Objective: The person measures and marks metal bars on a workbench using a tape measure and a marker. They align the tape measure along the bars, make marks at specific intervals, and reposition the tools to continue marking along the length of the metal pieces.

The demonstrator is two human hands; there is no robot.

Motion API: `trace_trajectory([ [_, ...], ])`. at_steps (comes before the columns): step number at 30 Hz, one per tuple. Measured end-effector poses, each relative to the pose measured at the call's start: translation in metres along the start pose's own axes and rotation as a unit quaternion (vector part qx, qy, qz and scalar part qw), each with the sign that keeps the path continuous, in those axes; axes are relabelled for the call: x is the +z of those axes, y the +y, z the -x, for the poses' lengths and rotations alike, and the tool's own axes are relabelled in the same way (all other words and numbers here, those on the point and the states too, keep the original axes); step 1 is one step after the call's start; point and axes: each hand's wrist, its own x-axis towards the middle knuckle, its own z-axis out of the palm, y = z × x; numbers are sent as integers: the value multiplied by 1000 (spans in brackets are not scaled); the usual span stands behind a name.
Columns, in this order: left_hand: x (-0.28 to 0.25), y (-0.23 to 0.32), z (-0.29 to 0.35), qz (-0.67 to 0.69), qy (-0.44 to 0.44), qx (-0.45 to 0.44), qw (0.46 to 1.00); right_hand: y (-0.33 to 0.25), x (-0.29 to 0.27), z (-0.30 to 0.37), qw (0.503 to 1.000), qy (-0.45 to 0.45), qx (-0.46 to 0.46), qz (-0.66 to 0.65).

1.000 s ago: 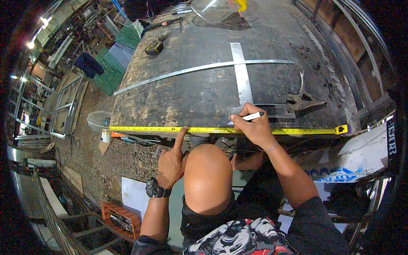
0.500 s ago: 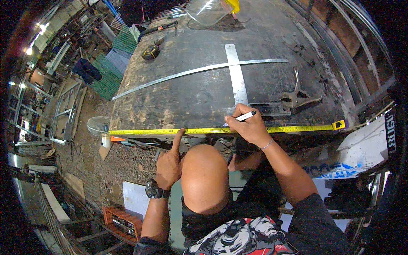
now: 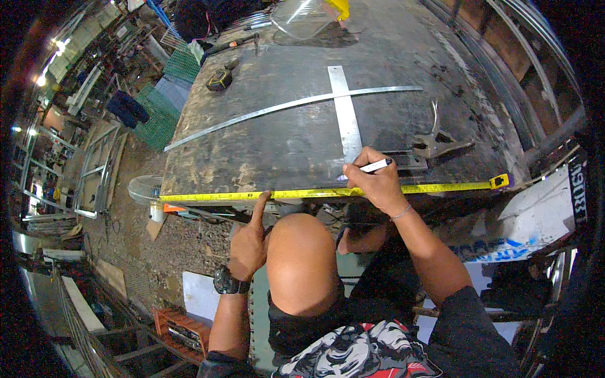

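Observation:
A yellow tape measure blade lies stretched along the near edge of a dark, worn worktable. My left hand, with a black watch on the wrist, presses its forefinger on the tape at the left. A white marker pen is gripped in my right hand, its tip down by the tape near the foot of a flat metal strip. That strip crosses a long curved metal strip. My bent knee shows below the table edge.
Locking pliers lie on the table right of my right hand. A tape measure case and a hammer sit at the far left, a clear face shield at the far edge. Green mesh panels, a fan and metal frames stand on the floor at left.
My right hand with the marker has lowered from just above the tape onto it and shifted slightly left. My left forefinger stays on the tape.

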Motion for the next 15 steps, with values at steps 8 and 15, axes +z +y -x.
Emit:
trace_trajectory([
  [8,-4,6,1,-3,-12,-14,1000,0,-2,2,999,-28,23,22],
  [15,-4,6,0,-5,-6,-5,1000,0,-3,2,997,-28,20,68],
])
